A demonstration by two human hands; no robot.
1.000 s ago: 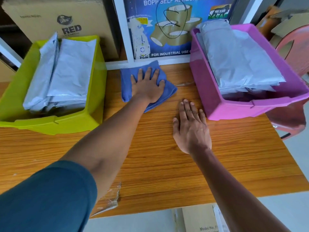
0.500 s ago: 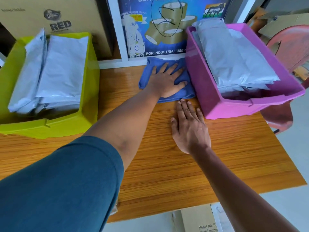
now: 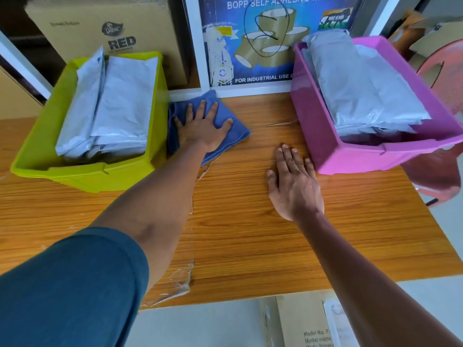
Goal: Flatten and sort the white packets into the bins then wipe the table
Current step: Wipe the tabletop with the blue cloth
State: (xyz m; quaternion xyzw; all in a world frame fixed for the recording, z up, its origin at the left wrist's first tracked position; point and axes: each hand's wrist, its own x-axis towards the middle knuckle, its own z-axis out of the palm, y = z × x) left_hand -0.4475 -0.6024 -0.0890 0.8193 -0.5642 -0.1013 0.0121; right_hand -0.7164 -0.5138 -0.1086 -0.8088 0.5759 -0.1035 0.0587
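My left hand (image 3: pixel 204 127) presses flat, fingers spread, on a blue cloth (image 3: pixel 239 131) at the far side of the wooden table (image 3: pixel 250 234), right beside the yellow-green bin (image 3: pixel 85 175). That bin holds a stack of white packets (image 3: pixel 112 106). The pink bin (image 3: pixel 350 161) at the right holds more white packets (image 3: pixel 360 88). My right hand (image 3: pixel 294 186) rests flat on the bare tabletop, just left of the pink bin's near corner.
A cardboard box (image 3: pixel 105 28) and a tape poster (image 3: pixel 265 38) stand behind the table. A red plastic chair (image 3: pixel 441 71) sits at the right. Torn clear tape (image 3: pixel 175 284) sticks near the table's front edge. Another box (image 3: pixel 305 324) lies on the floor.
My left hand slid the blue cloth from beside the pink bin leftward to the yellow-green bin. My right hand stayed flat on the table.
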